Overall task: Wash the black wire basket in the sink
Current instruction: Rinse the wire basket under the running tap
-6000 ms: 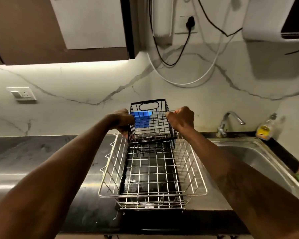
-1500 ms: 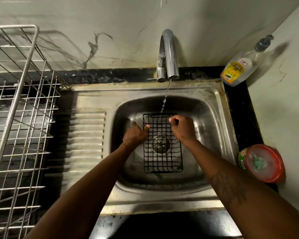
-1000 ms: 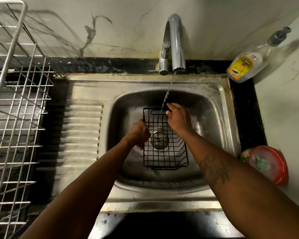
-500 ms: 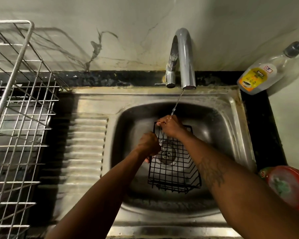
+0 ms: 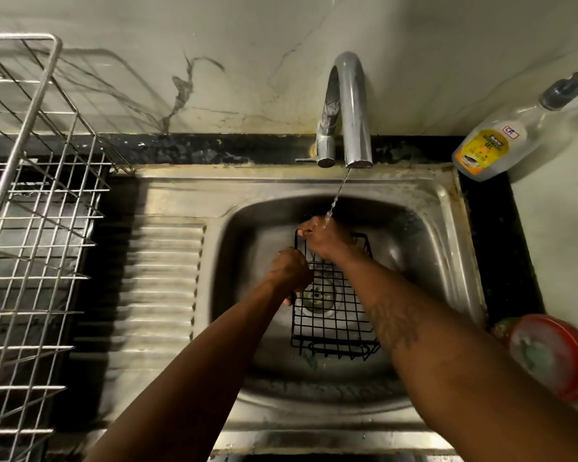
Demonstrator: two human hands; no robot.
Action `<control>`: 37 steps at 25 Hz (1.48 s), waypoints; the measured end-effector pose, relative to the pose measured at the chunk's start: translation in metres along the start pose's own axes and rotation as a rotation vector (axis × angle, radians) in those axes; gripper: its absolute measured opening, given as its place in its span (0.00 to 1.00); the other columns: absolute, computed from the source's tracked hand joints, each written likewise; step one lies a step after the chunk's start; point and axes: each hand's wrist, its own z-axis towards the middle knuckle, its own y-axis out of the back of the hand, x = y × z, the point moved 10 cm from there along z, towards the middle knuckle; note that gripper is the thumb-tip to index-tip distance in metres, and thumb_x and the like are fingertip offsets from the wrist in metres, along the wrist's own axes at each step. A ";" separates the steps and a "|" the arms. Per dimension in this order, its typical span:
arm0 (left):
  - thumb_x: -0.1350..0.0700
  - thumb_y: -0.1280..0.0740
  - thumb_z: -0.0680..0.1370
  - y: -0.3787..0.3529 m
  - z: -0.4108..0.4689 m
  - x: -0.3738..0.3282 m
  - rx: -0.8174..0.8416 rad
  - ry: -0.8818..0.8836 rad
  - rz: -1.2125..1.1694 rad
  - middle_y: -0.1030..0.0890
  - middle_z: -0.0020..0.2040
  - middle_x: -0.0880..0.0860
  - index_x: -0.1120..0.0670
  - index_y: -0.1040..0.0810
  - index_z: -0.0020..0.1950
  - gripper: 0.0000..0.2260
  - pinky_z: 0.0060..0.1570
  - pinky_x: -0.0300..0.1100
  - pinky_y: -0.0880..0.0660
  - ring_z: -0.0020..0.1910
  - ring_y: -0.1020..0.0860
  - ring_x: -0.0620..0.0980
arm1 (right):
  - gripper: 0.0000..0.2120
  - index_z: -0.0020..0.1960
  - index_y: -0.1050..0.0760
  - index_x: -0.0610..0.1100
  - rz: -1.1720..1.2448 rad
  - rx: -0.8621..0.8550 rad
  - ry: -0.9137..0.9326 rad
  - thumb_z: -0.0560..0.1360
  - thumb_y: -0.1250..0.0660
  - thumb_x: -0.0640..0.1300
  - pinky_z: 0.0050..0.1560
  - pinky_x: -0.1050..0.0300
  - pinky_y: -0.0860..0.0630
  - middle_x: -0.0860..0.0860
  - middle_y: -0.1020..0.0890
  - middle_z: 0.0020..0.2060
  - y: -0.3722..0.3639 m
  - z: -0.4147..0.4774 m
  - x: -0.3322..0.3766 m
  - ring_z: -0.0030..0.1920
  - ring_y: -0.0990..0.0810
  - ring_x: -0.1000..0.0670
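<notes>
Curling round the left rim of the black wire basket, the left hand grips it; the right hand clutches the far rim under the faucet stream. It sits mid-sink, over the drain.

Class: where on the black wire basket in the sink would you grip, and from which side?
I'd grip the black wire basket by its top rim, coming from above: it lies open side up, rim exposed, as the left hand shows.

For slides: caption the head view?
Left hand and right hand grip black wire basket in sink under running tap.
</notes>
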 end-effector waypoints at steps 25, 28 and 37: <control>0.62 0.36 0.80 0.010 -0.004 0.003 0.029 -0.027 0.060 0.23 0.36 0.53 0.58 0.25 0.45 0.04 0.20 0.32 0.31 0.27 0.23 0.44 | 0.06 0.41 0.18 0.47 -0.157 0.042 0.222 0.73 0.30 0.38 0.45 0.51 0.20 0.48 0.18 0.38 -0.003 -0.021 0.013 0.40 0.19 0.48; 0.62 0.37 0.80 0.010 0.000 0.000 -0.007 -0.055 0.075 0.25 0.36 0.50 0.58 0.24 0.53 0.04 0.21 0.31 0.32 0.28 0.25 0.43 | 0.05 0.42 0.18 0.42 0.074 0.229 0.076 0.76 0.30 0.39 0.44 0.50 0.21 0.45 0.17 0.38 -0.032 -0.016 0.017 0.41 0.19 0.46; 0.63 0.35 0.80 0.003 0.006 -0.002 0.030 -0.045 0.081 0.21 0.36 0.53 0.60 0.23 0.51 0.03 0.22 0.33 0.26 0.30 0.19 0.46 | 0.06 0.49 0.23 0.44 -0.306 0.152 -0.079 0.82 0.39 0.43 0.44 0.51 0.26 0.42 0.20 0.48 -0.022 -0.010 -0.005 0.44 0.22 0.46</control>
